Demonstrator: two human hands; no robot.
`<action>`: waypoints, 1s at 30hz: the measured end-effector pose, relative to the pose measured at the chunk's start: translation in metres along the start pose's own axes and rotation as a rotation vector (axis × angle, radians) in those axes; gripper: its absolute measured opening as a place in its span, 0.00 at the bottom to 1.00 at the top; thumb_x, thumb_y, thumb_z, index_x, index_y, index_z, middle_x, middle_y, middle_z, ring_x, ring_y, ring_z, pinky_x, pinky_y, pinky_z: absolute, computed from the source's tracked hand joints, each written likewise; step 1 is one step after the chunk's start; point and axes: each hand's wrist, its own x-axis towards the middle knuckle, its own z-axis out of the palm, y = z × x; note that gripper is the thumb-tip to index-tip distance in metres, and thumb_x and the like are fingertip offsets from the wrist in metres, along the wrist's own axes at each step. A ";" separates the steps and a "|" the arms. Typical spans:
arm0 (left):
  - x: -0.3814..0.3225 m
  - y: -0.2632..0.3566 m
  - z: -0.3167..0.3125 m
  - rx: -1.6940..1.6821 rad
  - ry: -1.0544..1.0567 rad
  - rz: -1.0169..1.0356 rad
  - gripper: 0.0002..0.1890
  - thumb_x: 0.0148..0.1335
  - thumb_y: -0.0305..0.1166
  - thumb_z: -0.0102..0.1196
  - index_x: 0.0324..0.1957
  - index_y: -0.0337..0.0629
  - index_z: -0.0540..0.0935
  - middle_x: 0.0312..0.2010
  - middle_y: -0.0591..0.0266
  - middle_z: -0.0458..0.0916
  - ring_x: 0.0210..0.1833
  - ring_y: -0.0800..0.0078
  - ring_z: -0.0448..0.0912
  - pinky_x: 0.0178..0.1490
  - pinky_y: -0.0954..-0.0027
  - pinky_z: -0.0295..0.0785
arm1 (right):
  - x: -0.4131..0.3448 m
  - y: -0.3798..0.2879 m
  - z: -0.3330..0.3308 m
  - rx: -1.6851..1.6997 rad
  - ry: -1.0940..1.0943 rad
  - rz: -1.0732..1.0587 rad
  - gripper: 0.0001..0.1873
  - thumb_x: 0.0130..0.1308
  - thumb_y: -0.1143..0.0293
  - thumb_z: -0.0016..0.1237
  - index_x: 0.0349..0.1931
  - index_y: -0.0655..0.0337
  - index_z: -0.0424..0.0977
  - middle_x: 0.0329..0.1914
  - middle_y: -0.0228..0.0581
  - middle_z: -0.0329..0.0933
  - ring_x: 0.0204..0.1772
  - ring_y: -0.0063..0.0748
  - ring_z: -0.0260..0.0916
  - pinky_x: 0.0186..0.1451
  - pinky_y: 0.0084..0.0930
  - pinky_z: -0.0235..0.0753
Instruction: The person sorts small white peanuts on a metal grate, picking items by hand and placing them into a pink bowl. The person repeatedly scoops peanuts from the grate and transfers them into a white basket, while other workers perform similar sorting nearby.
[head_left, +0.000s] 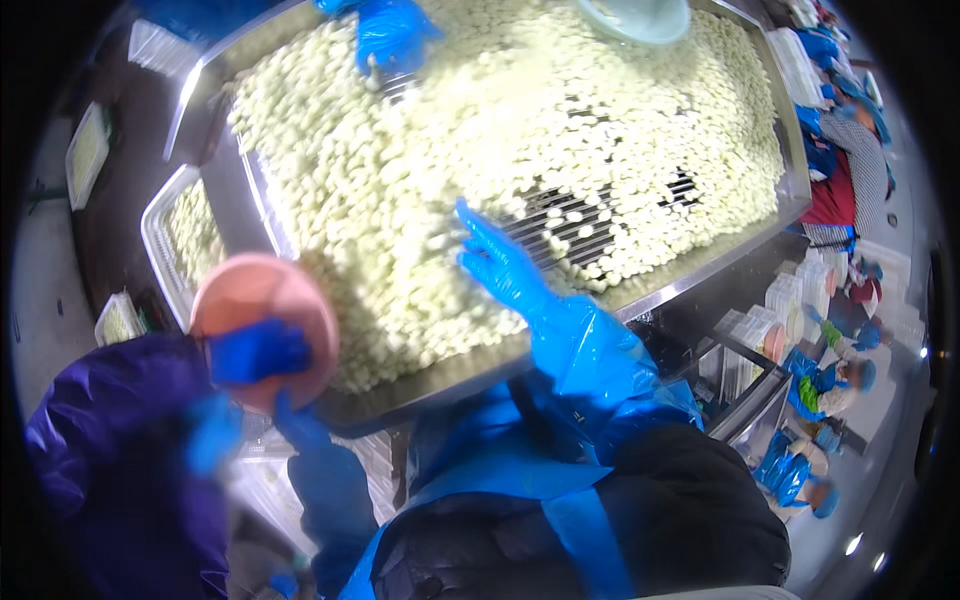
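My right hand (510, 270), in a blue glove with a blue plastic sleeve, reaches over a large metal sorting tray (660, 289). Its fingers are spread at the surface of a thick layer of pale pieces, apparently peeled garlic cloves (405, 202). No object shows in its grasp. Just beyond the fingers, the slatted grate (536, 232) of the tray is partly bare. My left hand is out of view. At the far side, another person's blue-gloved hand (394, 37) touches the cloves.
A co-worker in a purple sleeve (127, 405) has a gloved hand in a pink basin (319, 330) at the tray's left corner. Beside it stands a white basket (154, 225) of cloves. A pale green bowl (645, 22) rests at the far side. Several people work at the right.
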 end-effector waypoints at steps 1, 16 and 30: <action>-0.005 -0.001 0.000 0.100 -0.005 0.052 0.29 0.65 0.38 0.50 0.65 0.35 0.62 0.63 0.43 0.63 0.64 0.51 0.65 0.66 0.52 0.61 | 0.005 -0.010 -0.020 -0.250 0.136 -0.070 0.29 0.68 0.70 0.50 0.69 0.54 0.60 0.70 0.38 0.61 0.70 0.35 0.57 0.69 0.32 0.64; 0.011 -0.006 -0.019 0.061 0.050 -0.028 0.31 0.64 0.38 0.51 0.66 0.35 0.60 0.64 0.47 0.63 0.65 0.53 0.65 0.67 0.54 0.61 | 0.126 0.030 -0.033 -0.120 0.339 -0.180 0.16 0.67 0.66 0.47 0.55 0.52 0.75 0.41 0.36 0.79 0.39 0.28 0.75 0.42 0.28 0.76; 0.006 -0.005 -0.015 0.050 0.141 -0.010 0.32 0.64 0.36 0.49 0.67 0.34 0.59 0.64 0.49 0.65 0.66 0.54 0.64 0.69 0.54 0.58 | 0.073 -0.014 0.019 -1.210 -0.212 -0.609 0.44 0.59 0.35 0.44 0.73 0.34 0.46 0.79 0.33 0.40 0.79 0.50 0.31 0.73 0.65 0.29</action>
